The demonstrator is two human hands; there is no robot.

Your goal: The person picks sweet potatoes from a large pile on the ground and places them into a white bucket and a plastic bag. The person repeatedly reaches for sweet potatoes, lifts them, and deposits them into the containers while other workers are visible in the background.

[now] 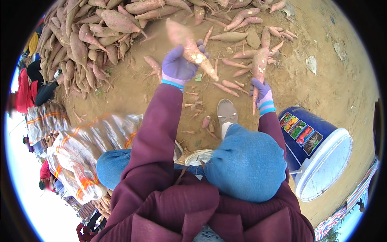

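My left hand point(181, 65), in a purple glove, is closed around a large sweet potato point(192, 48). Its far end is blurred, and pale broken spots show on its skin. In my right hand point(262, 93), gloved the same way, is a long slender sweet potato point(260, 65) whose thin tail points back towards me. Beyond both hands a heap of sweet potatoes point(118, 21) covers the ground at the upper left. Smaller, thin sweet potatoes point(231, 86) lie scattered on the soil between and beyond my hands.
A translucent mesh sack point(96, 136) with orange stripes stands at my left. On my right a dark blue bucket point(302, 130) with a white lid point(326, 165) lies tilted. Several people are at the far left, one in a red top point(24, 90). A striped sheet point(341, 213) edges the lower right.
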